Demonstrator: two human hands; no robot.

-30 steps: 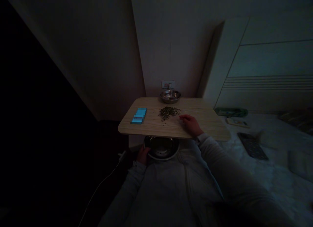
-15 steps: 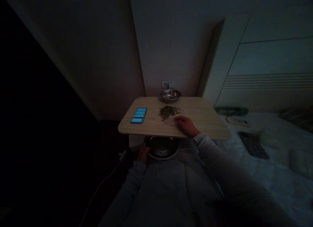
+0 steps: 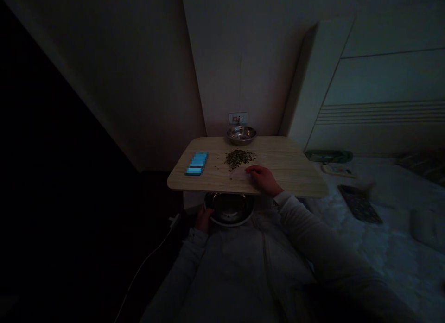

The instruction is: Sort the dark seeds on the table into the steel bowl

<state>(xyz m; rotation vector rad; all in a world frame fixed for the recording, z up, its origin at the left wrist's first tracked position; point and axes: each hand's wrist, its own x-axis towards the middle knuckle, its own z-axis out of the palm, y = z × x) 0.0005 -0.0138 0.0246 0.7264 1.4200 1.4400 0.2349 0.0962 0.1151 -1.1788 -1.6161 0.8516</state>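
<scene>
A person sits at a small wooden tabletop (image 3: 295, 172) in a dim room, a loose heap of dark green bits (image 3: 238, 159) spread before them. By the look of things the work is under way and well short of done: the heap lies in one ragged patch on the bare wood, with a few strays toward seven and nine o'clock, and all of that is left to deal with. How much is finished cannot be told, since the insides of the steel bowl (image 3: 241, 142), at twelve o'clock from the heap, and the wide basin (image 3: 229, 217), at six o'clock below the near edge, are too dark to read. The right grip (image 3: 263, 178) comes in from four o'clock, fingers bent and tips drawn close together; whether a bit is pinched between them cannot be told. From those fingertips the heap is just beside, at eleven o'clock, its middle apart from the hand. The left grip (image 3: 203, 219) is closed on the basin's rim at about eight o'clock, well apart from the heap. A lit phone (image 3: 197, 163) lies at nine o'clock from the bits.
</scene>
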